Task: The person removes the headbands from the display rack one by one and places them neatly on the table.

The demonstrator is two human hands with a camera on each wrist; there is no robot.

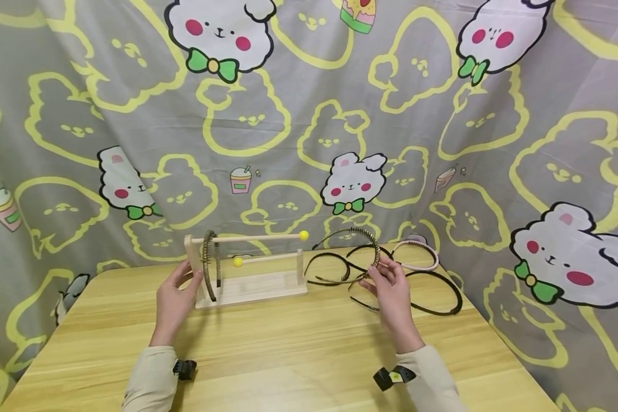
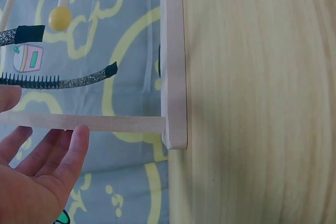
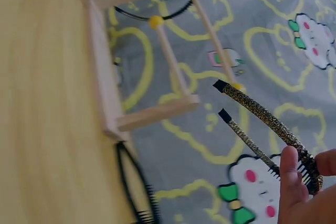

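Observation:
A pale wooden rack [image 1: 257, 290] with two horizontal rods stands on the table; each rod ends in a yellow ball [image 1: 304, 235]. My left hand [image 1: 174, 300] grips its left upright [image 2: 121, 124], thumb on one side and fingers on the other. From the upper rod, near that upright, hangs a dark glittery headband [image 1: 208, 269] with comb teeth inside. To the right of the rack, my right hand [image 1: 395, 297] pinches a gold-and-black glitter headband [image 3: 268, 119] at its curved middle. Its two dark-tipped ends point toward the rack, close to the upper rod's ball in the right wrist view.
Several headbands lie on the table [image 1: 288, 355] at the right, among them a black one [image 1: 455, 306] and a pale pink one [image 1: 436, 260]. Behind the table hangs a grey curtain [image 1: 298, 86] printed with cartoon animals.

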